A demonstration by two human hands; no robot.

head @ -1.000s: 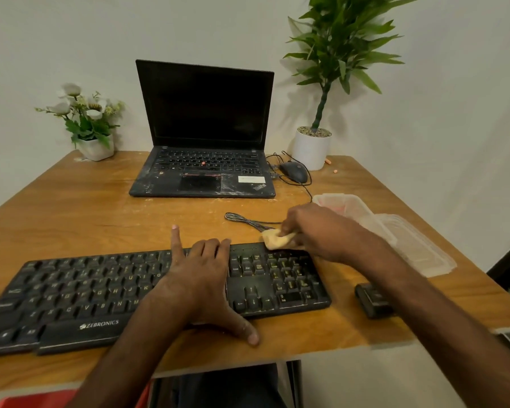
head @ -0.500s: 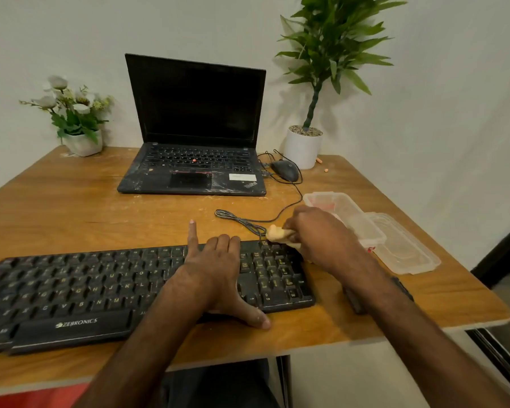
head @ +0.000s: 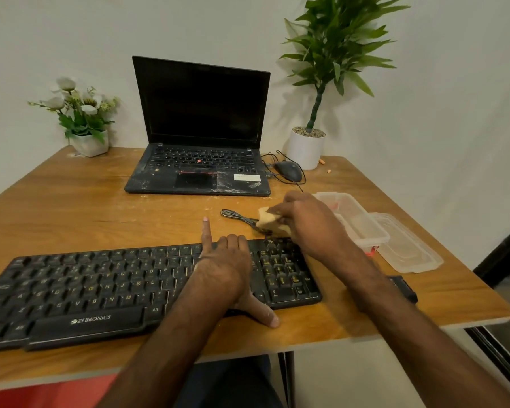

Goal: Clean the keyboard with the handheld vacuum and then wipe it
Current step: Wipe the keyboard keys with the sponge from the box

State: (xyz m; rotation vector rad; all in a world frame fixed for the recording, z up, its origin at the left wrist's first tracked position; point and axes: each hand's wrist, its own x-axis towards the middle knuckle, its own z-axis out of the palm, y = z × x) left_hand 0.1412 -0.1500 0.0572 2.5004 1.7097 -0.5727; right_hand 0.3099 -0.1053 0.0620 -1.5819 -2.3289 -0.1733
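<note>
Step in hand: the wipe, judging by the sponge [head: 270, 220] at the keyboard [head: 100, 290]; no vacuum is in either hand.
Keyboard: black, marked ZEBRONICS, lying flat along the near edge of the wooden desk [head: 71, 207], its left end running out of view.
Right hand [head: 309, 222]: fingers pinch the pale yellow sponge, which sits at the far right corner of the keyboard, just over the number pad's top row and above the coiled cable [head: 236, 216].
Left hand [head: 227, 269]: not gripping; the palm presses flat on the keys right of centre, index finger straight past the far edge, the other fingers bent at that edge, thumb spread onto the desk at the near edge.
Doing it well: hold the brace firm so the board does not slide; draw the sponge along each row in one direction, with light pressure so no key cap lifts.
Coverage: the number pad comes first from this start; the left hand must then shift so the keys under it get wiped too.
Watch for: snagging the cable with the sponge, and any wetness seeping between the keys.
Nearby: a clear plastic container [head: 362, 222] and its lid [head: 407, 251] just beyond the right wrist; a dark object [head: 404, 290] half hidden by the forearm, which I cannot identify.
</note>
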